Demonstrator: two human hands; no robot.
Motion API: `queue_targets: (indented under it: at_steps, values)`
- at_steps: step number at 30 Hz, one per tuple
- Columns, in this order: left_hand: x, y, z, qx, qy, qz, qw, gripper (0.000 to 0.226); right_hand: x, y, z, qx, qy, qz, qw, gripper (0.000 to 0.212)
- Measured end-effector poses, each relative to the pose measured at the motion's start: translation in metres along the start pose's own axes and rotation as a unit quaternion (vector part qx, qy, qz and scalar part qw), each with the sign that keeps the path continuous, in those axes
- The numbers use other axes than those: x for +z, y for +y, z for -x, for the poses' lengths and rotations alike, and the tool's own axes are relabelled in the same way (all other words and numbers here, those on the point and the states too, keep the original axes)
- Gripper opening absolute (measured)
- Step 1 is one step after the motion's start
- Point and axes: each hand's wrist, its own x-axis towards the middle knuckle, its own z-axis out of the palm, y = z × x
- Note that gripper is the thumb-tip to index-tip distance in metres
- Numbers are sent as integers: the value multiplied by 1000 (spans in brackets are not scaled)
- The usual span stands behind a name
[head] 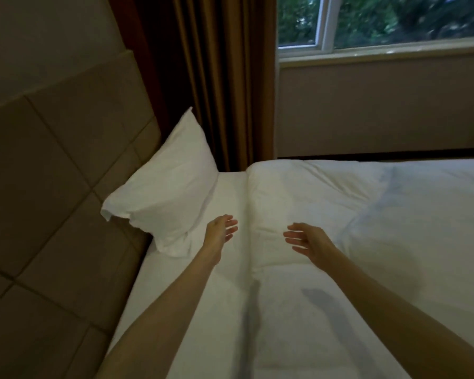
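Both my arms reach out over a bed with a white sheet (225, 310). My left hand (221, 230) hovers with straight fingers just right of a white pillow (164, 187) that leans against the headboard. My right hand (307, 239) is also held out with straight fingers, palm turned inward, above the folded top edge of a white duvet (353, 203). Neither hand holds anything. The two palms face each other across the duvet's edge.
A beige padded headboard (52, 201) runs along the left. Brown curtains (219, 77) hang behind the pillow. A window (381, 23) and a beige wall (381, 110) lie beyond the far side of the bed.
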Motion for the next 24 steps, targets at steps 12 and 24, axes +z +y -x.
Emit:
queue_targets:
  at_steps: [12, 24]
  values:
    - [167, -75, 44, -57, -37, -35, 997, 16, -190, 32, 23, 38, 109, -20, 993, 21]
    - [303, -116, 29, -66, -67, -135, 986, 20, -363, 49, 24, 38, 256, -70, 963, 21]
